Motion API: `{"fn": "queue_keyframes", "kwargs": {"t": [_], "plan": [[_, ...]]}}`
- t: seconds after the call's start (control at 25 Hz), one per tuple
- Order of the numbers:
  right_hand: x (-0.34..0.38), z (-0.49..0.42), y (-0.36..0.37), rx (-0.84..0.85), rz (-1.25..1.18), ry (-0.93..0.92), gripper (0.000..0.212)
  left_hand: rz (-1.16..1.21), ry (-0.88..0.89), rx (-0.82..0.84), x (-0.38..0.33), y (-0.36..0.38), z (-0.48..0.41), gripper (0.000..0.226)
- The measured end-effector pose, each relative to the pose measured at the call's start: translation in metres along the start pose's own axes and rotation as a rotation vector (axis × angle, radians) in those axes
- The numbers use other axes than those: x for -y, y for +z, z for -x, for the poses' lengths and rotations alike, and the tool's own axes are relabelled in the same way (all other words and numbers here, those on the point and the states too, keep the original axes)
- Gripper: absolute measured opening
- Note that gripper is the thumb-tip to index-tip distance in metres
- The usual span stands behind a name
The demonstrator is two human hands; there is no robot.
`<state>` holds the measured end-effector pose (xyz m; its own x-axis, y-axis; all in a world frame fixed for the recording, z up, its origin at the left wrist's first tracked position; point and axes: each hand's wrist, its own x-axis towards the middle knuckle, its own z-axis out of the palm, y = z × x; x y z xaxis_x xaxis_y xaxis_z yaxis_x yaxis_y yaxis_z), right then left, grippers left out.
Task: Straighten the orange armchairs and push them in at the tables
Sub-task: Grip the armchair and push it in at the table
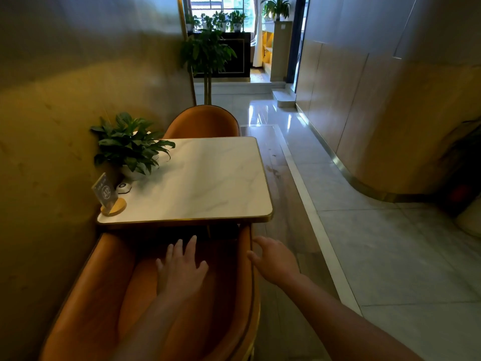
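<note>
A near orange armchair (104, 287) fills the bottom left, its front tucked under the marble-topped table (216, 178). My left hand (182, 269) hovers over the seat with fingers spread, holding nothing. My right hand (273, 259) is open beside the chair's right armrest (246, 256), fingertips at or just touching its outer edge. A second orange armchair (203, 122) stands at the far side of the table, its rounded back toward the corridor.
On the table's left side sit a potted plant (130, 147), a number sign on a round wooden base (108, 196) and a small white call button (124, 188). A wall runs along the left. Tiled floor (364, 230) opens to the right. A tall plant (207, 56) stands beyond.
</note>
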<state>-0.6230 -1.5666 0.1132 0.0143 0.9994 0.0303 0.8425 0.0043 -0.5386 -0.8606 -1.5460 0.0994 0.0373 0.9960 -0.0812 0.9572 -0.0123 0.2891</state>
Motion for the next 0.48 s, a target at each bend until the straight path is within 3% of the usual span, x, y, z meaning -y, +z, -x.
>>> {"fn": "queue_keyframes", "kwargs": {"t": [0.48], "plan": [[-0.155, -0.099, -0.09, 0.065, 0.051, -0.087, 0.049, 0.044, -0.101, 0.015, -0.167, 0.042, -0.074, 0.072]]}}
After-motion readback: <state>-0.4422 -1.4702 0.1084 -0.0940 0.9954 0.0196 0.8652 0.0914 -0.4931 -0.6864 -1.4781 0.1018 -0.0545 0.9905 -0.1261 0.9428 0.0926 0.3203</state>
